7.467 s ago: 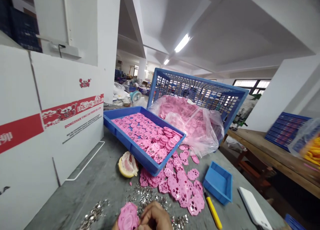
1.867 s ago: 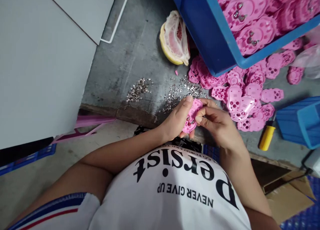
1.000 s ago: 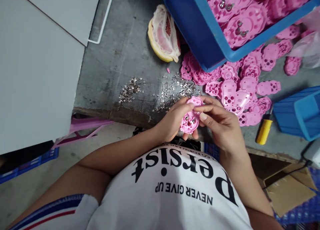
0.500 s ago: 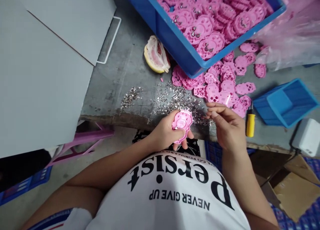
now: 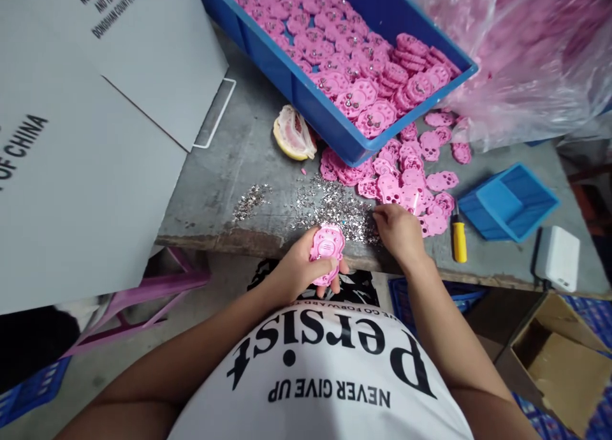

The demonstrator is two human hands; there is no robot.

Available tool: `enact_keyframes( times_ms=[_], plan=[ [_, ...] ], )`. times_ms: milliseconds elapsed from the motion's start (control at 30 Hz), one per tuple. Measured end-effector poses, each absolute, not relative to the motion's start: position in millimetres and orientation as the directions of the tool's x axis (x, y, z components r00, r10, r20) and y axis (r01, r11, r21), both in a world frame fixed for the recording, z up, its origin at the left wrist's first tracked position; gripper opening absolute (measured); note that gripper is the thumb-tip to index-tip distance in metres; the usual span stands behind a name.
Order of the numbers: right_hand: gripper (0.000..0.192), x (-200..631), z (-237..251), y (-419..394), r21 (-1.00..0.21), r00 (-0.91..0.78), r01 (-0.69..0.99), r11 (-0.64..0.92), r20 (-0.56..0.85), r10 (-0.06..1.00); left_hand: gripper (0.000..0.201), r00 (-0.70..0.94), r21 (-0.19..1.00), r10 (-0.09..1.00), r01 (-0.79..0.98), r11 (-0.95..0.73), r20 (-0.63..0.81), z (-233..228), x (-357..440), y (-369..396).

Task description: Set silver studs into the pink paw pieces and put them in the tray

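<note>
My left hand (image 5: 302, 264) is closed around a pink plastic part (image 5: 327, 249) with a wavy outline, the thumb lying across its lower half. It is held over the table's front edge. My right hand (image 5: 399, 231) is on the table at the right side of a scatter of tiny shiny metal pieces (image 5: 335, 207). Its fingertips are pinched together there, and what they hold, if anything, is too small to make out. Just behind and right of this hand lies a loose heap of pink plastic parts (image 5: 414, 178).
A large blue bin (image 5: 306, 95) full of pink parts stands at the back. Beside it lies a cut pomelo piece (image 5: 292, 134). To the right are a yellow-handled screwdriver (image 5: 459, 241), a small blue bin (image 5: 509, 201) and a white box-shaped device (image 5: 559, 258). A grey carton (image 5: 95, 191) fills the left.
My right hand has gone from raised, fingertips together above the table, down to the edge of the metal pieces. The left still holds the pink part. The camera view has shifted.
</note>
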State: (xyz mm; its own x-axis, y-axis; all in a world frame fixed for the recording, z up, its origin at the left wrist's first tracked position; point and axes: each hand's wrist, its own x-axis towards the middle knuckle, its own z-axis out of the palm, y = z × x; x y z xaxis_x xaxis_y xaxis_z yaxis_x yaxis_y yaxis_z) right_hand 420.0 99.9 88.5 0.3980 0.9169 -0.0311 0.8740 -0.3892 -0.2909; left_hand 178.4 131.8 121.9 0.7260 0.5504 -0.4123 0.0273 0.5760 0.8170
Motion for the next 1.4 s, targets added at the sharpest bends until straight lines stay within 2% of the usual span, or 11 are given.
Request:
enact_keyframes(
  times_ms=[133, 267, 467, 733, 867, 1000, 1167, 1400],
  plan=[
    [0.030, 412, 94, 107, -0.106, 0.385, 0.913, -0.395, -0.098, 0.918, 0.030, 0.775, 0.823, 0.509, 0.025, 0.567, -0.375, 119, 177, 131],
    [0.029, 407, 95, 113, 0.007, 0.376, 0.925, -0.381, -0.171, 0.911, 0.036, 0.774, 0.824, 0.505, 0.038, 0.566, -0.383, 111, 177, 132],
    [0.030, 407, 90, 121, 0.039, 0.353, 0.935, -0.351, -0.140, 0.925, 0.039, 0.760, 0.825, 0.527, 0.022, 0.564, -0.380, 96, 182, 137],
    [0.028, 408, 92, 117, 0.001, 0.326, 0.944, -0.330, -0.157, 0.932, 0.041, 0.741, 0.830, 0.552, 0.012, 0.558, -0.382, 93, 187, 138],
    [0.028, 409, 91, 116, -0.051, 0.359, 0.928, -0.369, -0.139, 0.923, 0.045, 0.738, 0.828, 0.556, 0.005, 0.561, -0.381, 91, 188, 138],
    [0.026, 410, 93, 117, -0.155, 0.383, 0.905, -0.397, -0.114, 0.917, 0.050, 0.720, 0.822, 0.569, 0.002, 0.570, -0.397, 89, 188, 138],
    [0.030, 413, 104, 122, -0.338, 0.393, 0.856, -0.390, -0.062, 0.917, 0.050, 0.651, 0.825, 0.637, -0.028, 0.564, -0.413, 107, 190, 145],
    [0.009, 398, 117, 118, -0.661, 0.369, 0.682, -0.312, -0.057, 0.928, 0.052, 0.566, 0.793, 0.710, -0.153, 0.590, -0.419, 124, 208, 153]
  ],
)
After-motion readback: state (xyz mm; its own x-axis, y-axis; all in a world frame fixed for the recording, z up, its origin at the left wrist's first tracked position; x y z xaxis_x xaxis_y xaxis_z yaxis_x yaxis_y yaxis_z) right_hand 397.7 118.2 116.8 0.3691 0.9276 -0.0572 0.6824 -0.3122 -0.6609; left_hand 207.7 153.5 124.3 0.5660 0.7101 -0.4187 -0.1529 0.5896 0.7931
